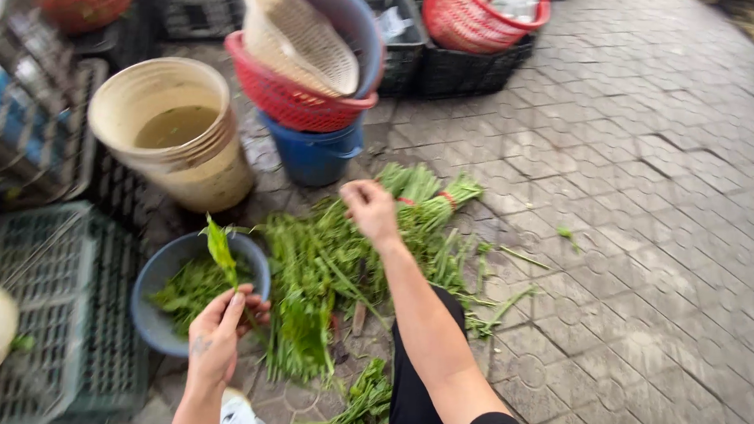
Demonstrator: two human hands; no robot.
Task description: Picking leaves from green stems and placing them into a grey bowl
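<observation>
Left hand (pixel 216 337) pinches leafy stem (pixel 220 251) upright over bowl (pixel 153 299) at 9 o'clock (trimmings land inside). Right hand (pixel 370 210) curls closed into greens (pixel 322 269) at 12, grabbing stalks.

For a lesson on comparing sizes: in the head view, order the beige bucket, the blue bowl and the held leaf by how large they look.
1. Beige bucket
2. Blue bowl, though it looks nearly as big, so this ranking is unsure
3. Leaf in the left hand, clearly smallest

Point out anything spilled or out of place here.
Loose green scraps lie strewn on the paving, away from the main heap of greens. One small bit sits well apart. Nothing looks damaged.
</observation>
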